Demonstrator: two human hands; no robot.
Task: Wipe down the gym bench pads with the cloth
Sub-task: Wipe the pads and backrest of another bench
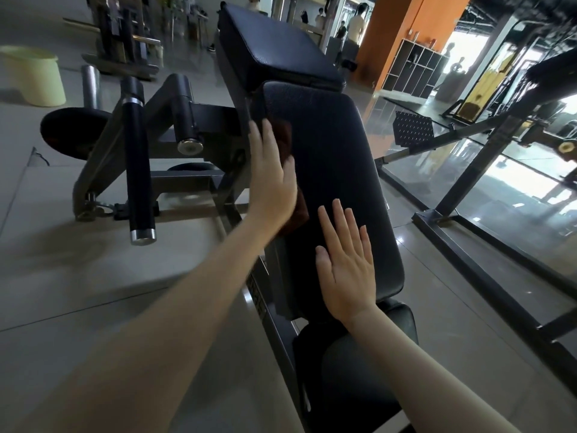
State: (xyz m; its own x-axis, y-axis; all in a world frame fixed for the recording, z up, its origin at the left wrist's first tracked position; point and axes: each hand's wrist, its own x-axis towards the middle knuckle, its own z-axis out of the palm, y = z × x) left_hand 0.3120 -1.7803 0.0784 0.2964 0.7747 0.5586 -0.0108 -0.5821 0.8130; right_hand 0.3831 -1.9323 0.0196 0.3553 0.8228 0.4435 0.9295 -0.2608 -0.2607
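The left hand [271, 179] lies on a cloth [284, 137] at the left edge of the middle pad [337, 164]; the right hand [346, 264] rests nearer on it. An upper pad [274, 48] sits behind.

**One head-worn wide view, looking forward and down along the bench**

A single camera sits on the person's head. Its wide-angle lens bends straight lines towards the edges of the frame. It faces forward and steeply down, along the length of the long back pad [337, 170], which runs from the lower centre to the upper centre. The camera is close. The left hand [271, 179] and right hand [346, 267] reach in from the bottom edge and lie large in the middle of the frame. The view is tilted. The floor [93, 276] fills the left side, and blurred far machines [125, 35] line the top edge.
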